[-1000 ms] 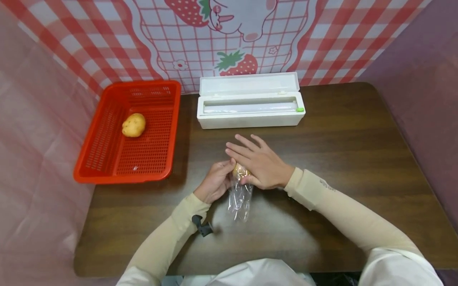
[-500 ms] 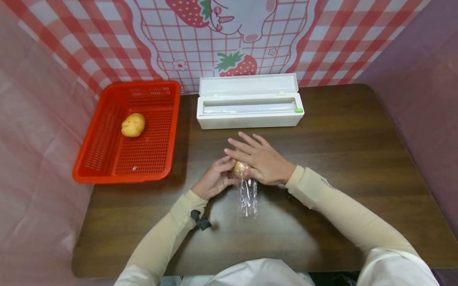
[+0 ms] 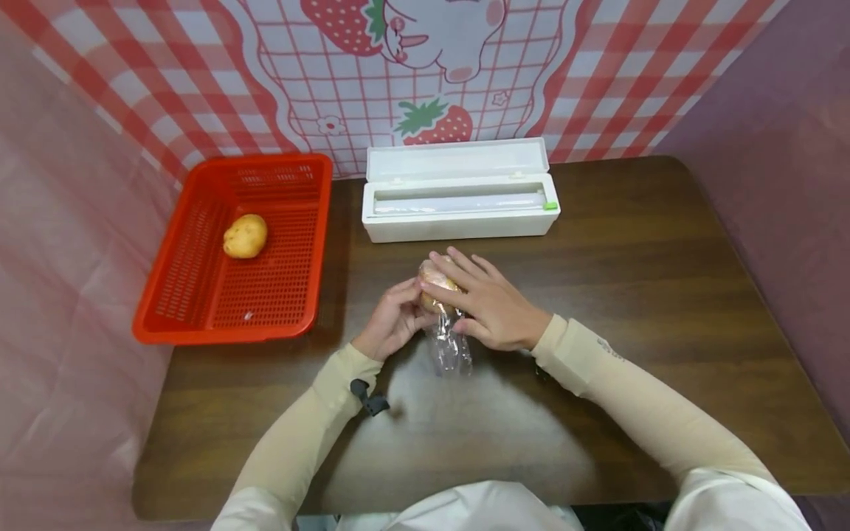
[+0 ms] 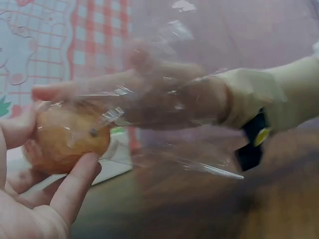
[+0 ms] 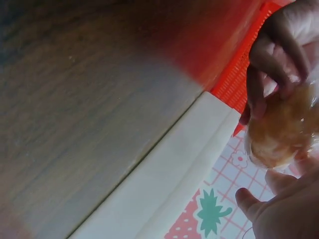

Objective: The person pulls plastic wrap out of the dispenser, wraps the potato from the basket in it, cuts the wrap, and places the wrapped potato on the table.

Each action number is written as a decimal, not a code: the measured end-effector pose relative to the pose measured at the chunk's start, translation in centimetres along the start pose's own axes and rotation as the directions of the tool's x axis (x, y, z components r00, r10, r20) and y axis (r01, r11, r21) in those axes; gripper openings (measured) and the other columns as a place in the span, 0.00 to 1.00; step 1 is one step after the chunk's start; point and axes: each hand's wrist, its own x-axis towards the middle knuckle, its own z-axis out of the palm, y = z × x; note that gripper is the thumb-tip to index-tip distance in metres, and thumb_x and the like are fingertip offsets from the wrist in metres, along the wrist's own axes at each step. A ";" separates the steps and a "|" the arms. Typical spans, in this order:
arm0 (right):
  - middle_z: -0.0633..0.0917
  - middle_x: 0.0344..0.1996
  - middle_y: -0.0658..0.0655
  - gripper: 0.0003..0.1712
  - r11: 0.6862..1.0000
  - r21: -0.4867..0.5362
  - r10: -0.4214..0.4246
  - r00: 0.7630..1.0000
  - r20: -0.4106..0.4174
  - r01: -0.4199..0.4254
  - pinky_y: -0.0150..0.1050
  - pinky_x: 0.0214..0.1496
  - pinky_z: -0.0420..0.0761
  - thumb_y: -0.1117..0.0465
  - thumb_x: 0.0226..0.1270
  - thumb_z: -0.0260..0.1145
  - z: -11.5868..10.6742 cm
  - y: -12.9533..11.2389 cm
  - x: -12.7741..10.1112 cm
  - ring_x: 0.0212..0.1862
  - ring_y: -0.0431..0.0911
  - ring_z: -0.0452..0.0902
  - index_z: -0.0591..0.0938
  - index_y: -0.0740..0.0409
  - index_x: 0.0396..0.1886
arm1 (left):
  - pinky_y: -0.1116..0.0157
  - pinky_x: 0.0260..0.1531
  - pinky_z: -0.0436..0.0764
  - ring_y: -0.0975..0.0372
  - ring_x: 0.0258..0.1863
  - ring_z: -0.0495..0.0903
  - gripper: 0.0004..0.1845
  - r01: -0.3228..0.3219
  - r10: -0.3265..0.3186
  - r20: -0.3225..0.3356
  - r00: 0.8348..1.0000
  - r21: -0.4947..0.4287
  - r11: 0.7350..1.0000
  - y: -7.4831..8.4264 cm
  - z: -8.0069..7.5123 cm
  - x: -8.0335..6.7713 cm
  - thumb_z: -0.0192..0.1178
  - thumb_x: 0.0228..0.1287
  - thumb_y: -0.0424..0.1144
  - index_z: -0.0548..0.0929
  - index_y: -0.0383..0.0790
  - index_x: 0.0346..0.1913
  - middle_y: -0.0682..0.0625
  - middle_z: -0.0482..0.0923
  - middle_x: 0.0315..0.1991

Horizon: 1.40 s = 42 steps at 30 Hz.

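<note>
— The left hand (image 3: 392, 321) was cupped around a potato (image 3: 434, 284) half wrapped in clear film (image 3: 450, 346) — fingers curled against its left side, thumb underneath, as the left wrist view showed.

— And the right hand (image 3: 488, 306)?

— It lay over the top of the same potato, fingers fairly straight and spread, pressing the film down onto it. The thumb was tucked in by the loose tail of film that trailed toward the person.

— Where was all this?

— Just above the dark wooden surface (image 3: 631, 295), near its middle, a little in front of the white film dispenser (image 3: 461, 199). The dispenser's lid stood open, the roll showed inside, and a small green slider (image 3: 550, 206) sat at its right end.

— Was the potato fully covered?

— I could not tell. From the left wrist, film stretched across it and out over the right hand; from the right wrist, the potato looked glossy under the wrap, with the fingers of the left hand curled around it.

— Anything else about?

— A red basket (image 3: 199, 324) at the left side of the surface, well apart from the hands, with a second potato (image 3: 245, 236) lying bare in it. Behind everything hung a red-checked backdrop (image 3: 584, 59) with strawberries printed on it. Both arms wore beige sleeves (image 3: 637, 398), and a black strap (image 3: 367, 398) sat at the left wrist.
</note>
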 end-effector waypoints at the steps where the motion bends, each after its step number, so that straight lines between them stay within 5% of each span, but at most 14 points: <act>1: 0.48 0.81 0.58 0.49 1.000 0.004 -0.010 1.000 -0.002 0.010 0.67 0.73 0.49 0.24 0.70 0.22 0.0 0.0 0.0 0.80 0.61 0.39 0.60 0.42 0.80 | 0.64 0.38 0.85 0.61 0.35 0.82 0.25 -0.004 0.004 -0.010 1.000 -0.010 1.000 0.2 0.0 0.0 0.43 0.80 0.34 0.61 0.23 0.72 0.46 0.82 0.40; 6: 0.51 0.80 0.62 0.35 0.994 0.061 -0.082 0.994 -0.067 0.086 0.65 0.74 0.48 0.37 0.81 0.34 -0.1 0.3 -0.7 0.79 0.63 0.43 0.61 0.43 0.80 | 0.63 0.39 0.85 0.60 0.36 0.83 0.24 0.014 -0.014 -0.003 1.000 -0.027 1.000 1.0 -0.2 0.1 0.43 0.81 0.37 0.64 0.25 0.71 0.44 0.82 0.41; 9: 0.54 0.78 0.66 0.37 0.992 0.081 -0.086 0.981 -0.172 0.101 0.65 0.72 0.55 0.55 0.71 0.52 -0.1 0.5 -1.2 0.78 0.63 0.48 0.62 0.47 0.80 | 0.64 0.38 0.85 0.59 0.36 0.82 0.21 0.024 -0.024 -0.010 1.000 -0.042 0.999 1.3 0.0 0.2 0.44 0.81 0.39 0.69 0.29 0.67 0.44 0.82 0.42; 12: 0.61 0.75 0.69 0.47 0.977 0.211 0.090 0.961 -0.262 -0.034 0.60 0.70 0.65 0.68 0.52 0.58 0.1 0.6 -1.4 0.73 0.61 0.60 0.62 0.58 0.78 | 0.65 0.37 0.85 0.58 0.36 0.81 0.18 0.017 -0.019 -0.031 0.999 -0.052 0.998 1.8 0.2 0.3 0.44 0.81 0.40 0.72 0.32 0.63 0.44 0.81 0.43; 13: 0.64 0.72 0.70 0.47 0.938 0.332 0.196 0.946 -0.258 -0.104 0.58 0.67 0.69 0.71 0.51 0.58 0.1 0.5 -1.4 0.70 0.61 0.65 0.63 0.62 0.77 | 0.65 0.37 0.84 0.58 0.35 0.81 0.19 0.011 -0.013 -0.035 0.999 -0.049 0.999 1.9 0.3 0.4 0.44 0.81 0.40 0.71 0.32 0.63 0.44 0.81 0.43; 14: 0.67 0.70 0.70 0.44 0.856 0.488 0.309 0.927 -0.215 -0.172 0.57 0.65 0.72 0.72 0.54 0.57 0.1 0.4 -1.4 0.67 0.60 0.69 0.62 0.66 0.76 | 0.64 0.37 0.84 0.58 0.36 0.80 0.19 0.004 -0.006 -0.034 0.999 -0.042 0.999 2.1 0.4 0.4 0.44 0.81 0.40 0.71 0.31 0.64 0.44 0.80 0.43; 15: 0.70 0.67 0.70 0.41 0.721 0.657 0.410 0.900 -0.146 -0.221 0.55 0.63 0.74 0.72 0.59 0.56 0.2 0.3 -1.3 0.63 0.58 0.72 0.61 0.69 0.75 | 0.64 0.38 0.84 0.58 0.36 0.80 0.20 -0.002 0.001 -0.032 0.999 -0.033 0.999 2.2 0.5 0.5 0.44 0.81 0.40 0.70 0.31 0.65 0.44 0.80 0.43; 17: 0.75 0.62 0.69 0.34 0.337 0.909 0.539 0.842 0.026 -0.244 0.53 0.59 0.78 0.68 0.69 0.52 0.2 0.2 -1.1 0.58 0.56 0.76 0.60 0.73 0.74 | 0.62 0.40 0.84 0.58 0.37 0.81 0.21 -0.020 0.019 -0.025 1.000 -0.007 1.000 2.5 0.6 0.5 0.44 0.81 0.39 0.69 0.29 0.67 0.44 0.81 0.43; 19: 0.78 0.58 0.68 0.32 -0.019 0.970 0.539 0.815 0.215 -0.244 0.55 0.59 0.78 0.59 0.78 0.46 0.1 0.2 -0.8 0.56 0.55 0.78 0.57 0.74 0.74 | 0.61 0.41 0.84 0.58 0.37 0.82 0.21 -0.036 0.036 -0.017 0.999 0.022 0.999 2.8 0.7 0.6 0.44 0.81 0.38 0.68 0.28 0.68 0.45 0.82 0.42; 21: 0.80 0.57 0.66 0.35 -0.221 0.939 0.452 0.825 0.339 -0.265 0.54 0.60 0.77 0.52 0.80 0.44 0.2 0.3 -0.4 0.57 0.55 0.79 0.55 0.73 0.75 | 0.60 0.42 0.84 0.58 0.36 0.83 0.21 -0.049 0.049 -0.011 0.999 0.062 0.997 3.0 0.9 0.8 0.44 0.80 0.36 0.68 0.27 0.67 0.46 0.83 0.40; 23: 0.80 0.57 0.64 0.37 -0.314 0.907 0.365 0.846 0.389 -0.282 0.54 0.62 0.76 0.50 0.81 0.46 0.4 0.2 0.1 0.58 0.55 0.79 0.53 0.72 0.76 | 0.60 0.41 0.84 0.59 0.35 0.83 0.21 -0.059 0.061 -0.012 0.998 0.118 0.991 3.1 0.9 0.9 0.46 0.79 0.34 0.69 0.26 0.67 0.46 0.84 0.39; 31: 0.81 0.56 0.68 0.37 -0.447 0.841 0.282 0.844 0.456 -0.305 0.57 0.67 0.70 0.53 0.78 0.57 1.5 -0.9 1.2 0.56 0.55 0.82 0.56 0.71 0.73 | 0.64 0.39 0.80 0.62 0.34 0.80 0.25 -0.093 0.123 -0.059 0.991 0.364 0.927 3.0 0.6 1.8 0.55 0.71 0.34 0.71 0.25 0.67 0.49 0.82 0.40; 35: 0.86 0.47 0.64 0.36 -0.495 0.811 0.307 0.810 0.499 -0.312 0.53 0.65 0.73 0.59 0.78 0.58 2.0 -1.6 1.7 0.50 0.52 0.85 0.54 0.73 0.73 | 0.64 0.40 0.78 0.61 0.35 0.79 0.23 -0.085 0.120 -0.074 0.990 0.363 0.928 2.7 0.0 2.1 0.54 0.72 0.33 0.71 0.24 0.66 0.49 0.82 0.41; 42: 0.84 0.33 0.58 0.12 -0.524 0.795 0.411 0.727 0.549 -0.304 0.37 0.44 0.85 0.67 0.79 0.53 2.5 -2.5 2.0 0.34 0.46 0.85 0.71 0.70 0.55 | 0.63 0.40 0.81 0.60 0.36 0.83 0.24 -0.075 0.097 -0.053 0.994 0.322 0.944 2.3 -0.4 2.5 0.52 0.74 0.34 0.69 0.24 0.68 0.48 0.83 0.42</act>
